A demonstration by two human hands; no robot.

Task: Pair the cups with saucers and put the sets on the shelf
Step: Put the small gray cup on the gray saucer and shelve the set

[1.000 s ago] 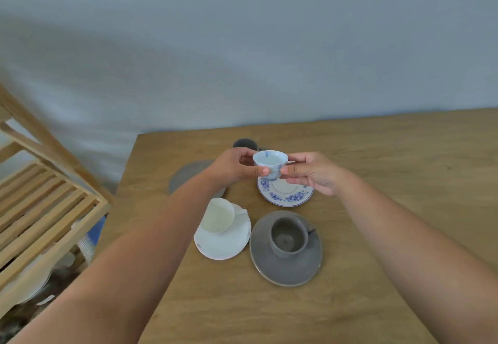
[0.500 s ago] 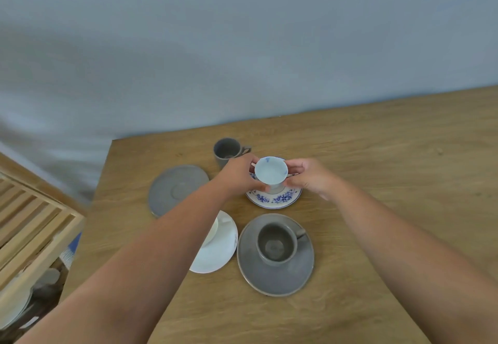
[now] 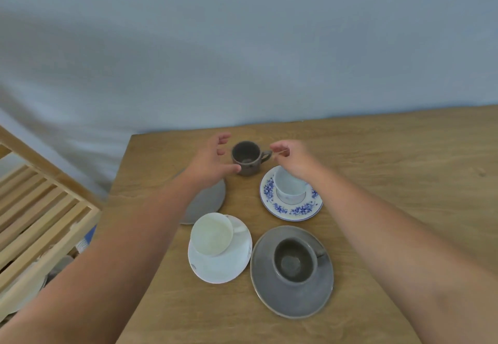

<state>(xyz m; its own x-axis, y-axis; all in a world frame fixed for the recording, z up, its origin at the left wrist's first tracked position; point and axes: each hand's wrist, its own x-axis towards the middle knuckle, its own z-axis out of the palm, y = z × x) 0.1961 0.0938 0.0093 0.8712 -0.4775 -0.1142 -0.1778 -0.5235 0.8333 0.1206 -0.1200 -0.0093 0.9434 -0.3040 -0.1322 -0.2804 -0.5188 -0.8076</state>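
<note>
- Wooden table is sitting against a pale blue wall, with a slatted shelf standing at your left.
- Your left hand is hovering spread beside the small grey cup, thumb near its base.
- Your right hand is hanging loosely curled by the handle, holding nothing.
- Three cups are sitting on saucers: the white cup on the blue-flowered saucer, a cream cup on a white saucer, a grey cup on a grey saucer.
- One bare grey saucer is lying under your left wrist.

Empty grey saucer half hidden under left forearm. White cup partly behind right wrist. Shelf cut by left edge; items beneath blurred.
</note>
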